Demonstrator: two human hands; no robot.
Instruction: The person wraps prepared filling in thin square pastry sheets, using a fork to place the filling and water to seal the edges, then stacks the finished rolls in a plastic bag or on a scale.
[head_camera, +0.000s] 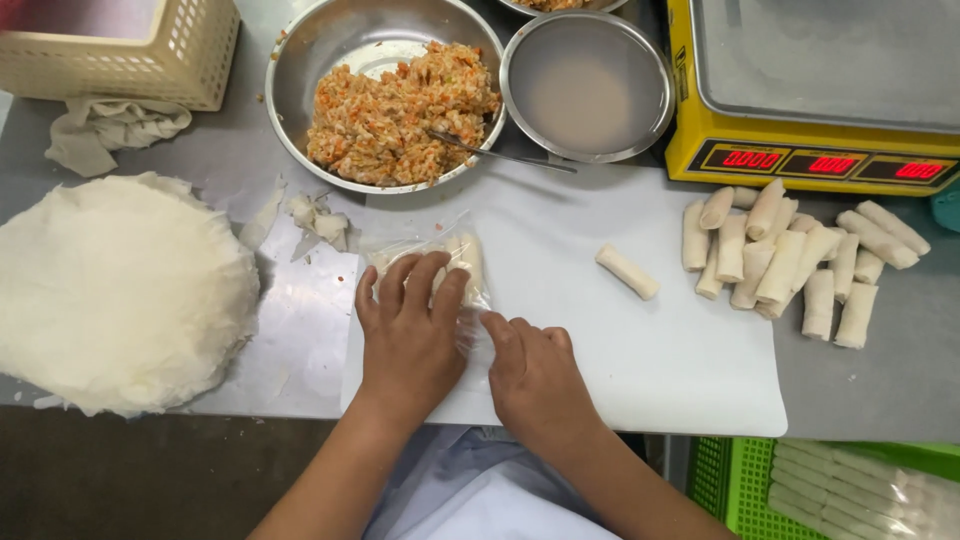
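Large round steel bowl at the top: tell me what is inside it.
The large round steel bowl holds a heap of orange-and-white minced filling, with a thin metal utensil stuck into it, handle over the rim. Its working end is buried, so its type cannot be told.

The left hand (408, 335) covers most of the half-rolled wrapper (440, 265), so its filling cannot be seen. The picture's edges cut off the basket (150, 60), the scale (810, 150), the green crate (740, 480) and a top bowl (560, 5).
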